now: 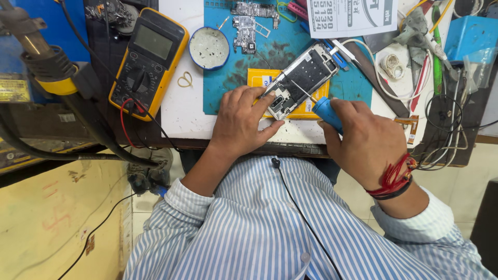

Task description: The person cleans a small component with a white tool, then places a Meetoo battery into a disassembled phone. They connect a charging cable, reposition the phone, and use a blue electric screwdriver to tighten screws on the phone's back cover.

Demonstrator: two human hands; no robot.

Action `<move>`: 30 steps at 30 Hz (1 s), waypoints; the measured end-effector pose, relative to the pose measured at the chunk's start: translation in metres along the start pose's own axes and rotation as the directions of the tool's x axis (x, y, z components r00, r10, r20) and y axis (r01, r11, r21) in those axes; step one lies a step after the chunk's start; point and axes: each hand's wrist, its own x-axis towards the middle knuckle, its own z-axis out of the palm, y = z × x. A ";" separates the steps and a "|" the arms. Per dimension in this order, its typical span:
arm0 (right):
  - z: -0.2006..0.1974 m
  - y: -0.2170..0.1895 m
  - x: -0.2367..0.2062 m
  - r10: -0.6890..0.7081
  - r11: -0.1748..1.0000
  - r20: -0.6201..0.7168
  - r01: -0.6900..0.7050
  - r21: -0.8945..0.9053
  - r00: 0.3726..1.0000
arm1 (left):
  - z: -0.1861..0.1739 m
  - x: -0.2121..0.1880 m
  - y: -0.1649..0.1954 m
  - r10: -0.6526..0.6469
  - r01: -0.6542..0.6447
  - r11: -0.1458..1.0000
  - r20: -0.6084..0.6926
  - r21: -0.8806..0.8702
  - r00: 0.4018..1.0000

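Electronics repair workshop: yellow multimeter (148, 61) left of hands, bare circuit boards (249, 23) on blue work mat (228, 83) beyond them, soldering handpiece (39, 57) far left, tangled cables (441, 124) at right.

A: Yellow meter (148, 61) lying left of the blue mat (228, 88), round tin (208, 47) sitting beside it.

B: Circuit board (246, 26) resting on mat; white cable (392, 66) coiling at right.
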 end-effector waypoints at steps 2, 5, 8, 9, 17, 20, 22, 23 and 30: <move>0.001 0.000 0.000 -0.004 1.000 -0.007 0.004 0.018 1.000 | 0.000 0.000 0.000 0.000 0.000 1.000 -0.005 -0.002 1.000; 0.002 -0.001 0.000 0.011 1.000 0.019 -0.012 0.009 1.000 | 0.000 0.000 0.000 0.000 0.001 1.000 -0.012 0.001 1.000; 0.001 -0.001 0.000 0.006 1.000 0.019 -0.006 0.001 1.000 | 0.000 0.001 -0.001 0.005 -0.004 1.000 -0.013 0.004 1.000; 0.001 -0.002 0.000 0.007 1.000 0.018 -0.007 -0.003 1.000 | 0.000 0.001 -0.001 0.002 -0.002 1.000 -0.006 0.000 1.000; 0.001 -0.002 0.000 -0.004 1.000 0.004 0.004 0.016 1.000 | 0.000 0.000 -0.001 0.001 -0.001 1.000 -0.005 -0.001 1.000; 0.001 -0.002 0.000 0.055 0.998 0.026 -0.055 -0.022 0.998 | 0.000 0.000 0.000 -0.001 0.001 1.000 0.001 -0.009 1.000; 0.001 -0.003 -0.001 0.029 0.999 0.000 -0.029 0.017 1.000 | 0.001 0.000 0.000 -0.001 0.001 1.000 -0.002 -0.003 1.000; 0.001 -0.003 -0.001 0.015 0.999 -0.011 -0.014 0.036 1.000 | 0.000 0.000 -0.001 0.000 0.000 1.000 -0.001 0.004 1.000; 0.002 -0.005 -0.003 0.008 0.999 0.009 -0.009 0.041 1.000 | 0.000 -0.001 0.000 0.003 -0.003 1.000 -0.002 0.004 1.000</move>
